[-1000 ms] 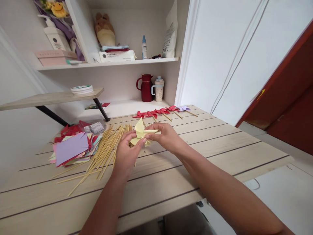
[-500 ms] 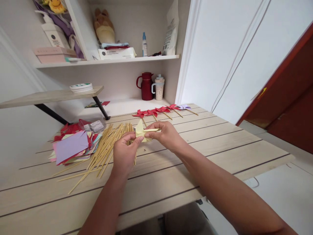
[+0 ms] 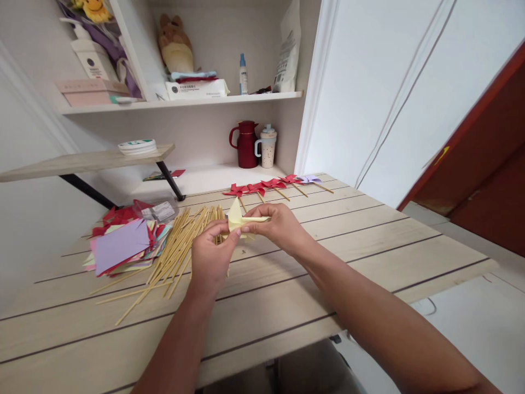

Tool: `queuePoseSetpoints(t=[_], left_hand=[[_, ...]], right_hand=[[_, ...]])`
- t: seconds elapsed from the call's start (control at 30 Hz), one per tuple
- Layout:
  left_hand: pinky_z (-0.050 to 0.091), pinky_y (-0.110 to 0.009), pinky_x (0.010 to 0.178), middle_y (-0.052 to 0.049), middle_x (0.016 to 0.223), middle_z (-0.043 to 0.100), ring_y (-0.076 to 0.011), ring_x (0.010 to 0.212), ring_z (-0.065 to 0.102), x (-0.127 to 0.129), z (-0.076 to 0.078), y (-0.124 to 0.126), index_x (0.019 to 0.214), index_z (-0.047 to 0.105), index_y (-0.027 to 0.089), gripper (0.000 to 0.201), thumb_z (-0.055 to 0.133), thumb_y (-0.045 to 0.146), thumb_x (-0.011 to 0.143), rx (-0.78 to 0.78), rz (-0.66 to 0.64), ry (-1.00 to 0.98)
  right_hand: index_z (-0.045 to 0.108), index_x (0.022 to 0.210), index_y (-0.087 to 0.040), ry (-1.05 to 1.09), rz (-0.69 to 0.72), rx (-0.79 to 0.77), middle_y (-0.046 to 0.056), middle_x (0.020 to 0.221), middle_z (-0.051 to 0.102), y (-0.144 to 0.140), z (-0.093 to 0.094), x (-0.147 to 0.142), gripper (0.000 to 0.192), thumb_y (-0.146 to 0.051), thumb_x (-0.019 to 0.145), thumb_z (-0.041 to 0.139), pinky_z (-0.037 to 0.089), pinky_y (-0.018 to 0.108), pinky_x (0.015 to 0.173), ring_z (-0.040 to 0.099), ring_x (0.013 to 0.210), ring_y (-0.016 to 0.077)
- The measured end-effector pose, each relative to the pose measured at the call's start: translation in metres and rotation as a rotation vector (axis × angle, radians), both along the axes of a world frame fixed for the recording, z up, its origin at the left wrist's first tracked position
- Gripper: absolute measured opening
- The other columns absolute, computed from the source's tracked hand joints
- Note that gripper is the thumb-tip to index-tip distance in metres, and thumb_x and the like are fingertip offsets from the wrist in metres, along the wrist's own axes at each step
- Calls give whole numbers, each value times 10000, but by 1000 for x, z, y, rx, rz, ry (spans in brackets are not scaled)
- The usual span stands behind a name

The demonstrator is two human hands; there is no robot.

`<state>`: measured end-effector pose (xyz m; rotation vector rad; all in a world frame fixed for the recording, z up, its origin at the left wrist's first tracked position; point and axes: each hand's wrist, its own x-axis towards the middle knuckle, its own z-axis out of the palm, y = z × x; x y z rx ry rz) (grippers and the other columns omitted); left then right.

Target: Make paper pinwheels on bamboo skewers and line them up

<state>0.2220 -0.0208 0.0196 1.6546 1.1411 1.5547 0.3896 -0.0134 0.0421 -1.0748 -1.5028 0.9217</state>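
A pale yellow paper pinwheel [image 3: 235,214], partly folded, is held above the table between both hands. My left hand [image 3: 211,251] pinches its left and lower edge between thumb and fingers. From the other side, my right hand [image 3: 276,227] grips its right part, where a folded blade points right between thumb and forefinger. Just behind and left of my left hand lies a spread of thin wooden sticks [image 3: 176,251]. Whether a stick is joined to the yellow paper I cannot tell; the fingers cover its centre.
Finished red pinwheels [image 3: 274,184] and a lilac pinwheel [image 3: 310,179] lie along the table's back edge. On the left is a stack of coloured paper sheets [image 3: 121,246]. A dark red jug [image 3: 246,145] and a speckled cup [image 3: 268,148] stand behind, below a shelf [image 3: 262,97].
The yellow paper has turned slightly in my fingers, and its upright blade shows broader. Both hands keep nearly the same place and grip.
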Motion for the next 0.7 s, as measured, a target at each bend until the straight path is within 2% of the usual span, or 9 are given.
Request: queuePoseSetpoints(t=[0.13,0.27,0.37,0.57,0.7], left_hand=[[490,-325,824,-54,913,751,-218,875,666,2,2,-3,786,765,193,189,774,368,717,-127,1,-53],[497,-285,685,-43,780,749,-179,708,660,2,6,-5,812,770,160,255,812,361,661,-313,0,-221],[525,-298,677,-54,750,753,-186,685,680,1,5,-3,836,768,141,301,841,328,612,-421,-14,-389],[549,-318,686,-87,801,772,-195,690,700,-1,1,-1,888,774,127,338,861,288,603,-477,-88,-522],[547,-302,756,-84,860,779,-181,764,710,-3,1,0,835,771,136,292,870,274,598,-481,-77,-580]], right_hand=[[728,812,-175,12,67,-39,50,884,741,0,0,0,290,-379,648,853,495,320,742,658,810,196],[695,1042,-202,48,123,-20,60,1087,716,2,1,2,327,-390,783,762,501,334,848,651,955,193],[671,1028,-204,51,95,20,62,1082,694,4,1,4,267,-432,893,643,482,351,914,624,1028,198],[589,1000,-219,121,90,46,58,1120,658,7,-2,2,321,-392,791,759,506,367,890,627,1009,201],[554,988,-225,197,-45,68,70,1105,673,7,-3,0,314,-470,847,690,472,381,934,626,1036,202]])
